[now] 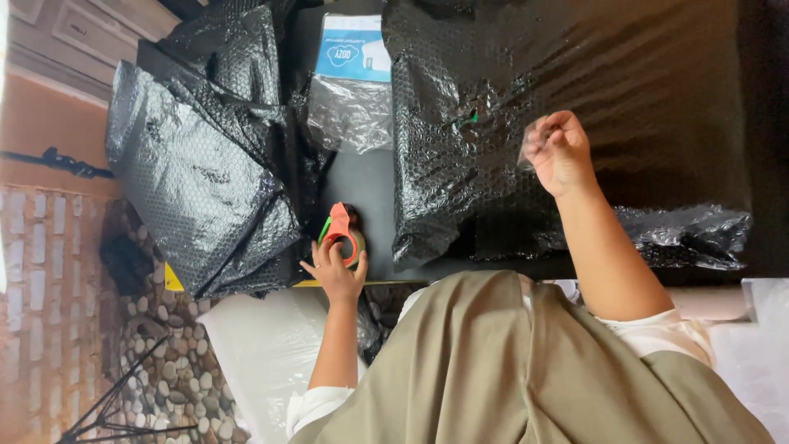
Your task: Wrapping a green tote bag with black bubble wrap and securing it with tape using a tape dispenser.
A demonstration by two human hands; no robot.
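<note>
My left hand (337,271) rests its grip on the orange tape dispenser (341,233) at the worktop (362,185) edge. My right hand (559,152) pinches a clear tape strip (534,144) over the black bubble-wrapped parcel (567,107). Step judged: sealing; the strip needs pressing flat beneath that grip.

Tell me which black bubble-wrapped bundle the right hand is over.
The wide bundle directly ahead: the right hand pinches clear tape above it. The crumpled bundle lies beyond the left hand.
</note>
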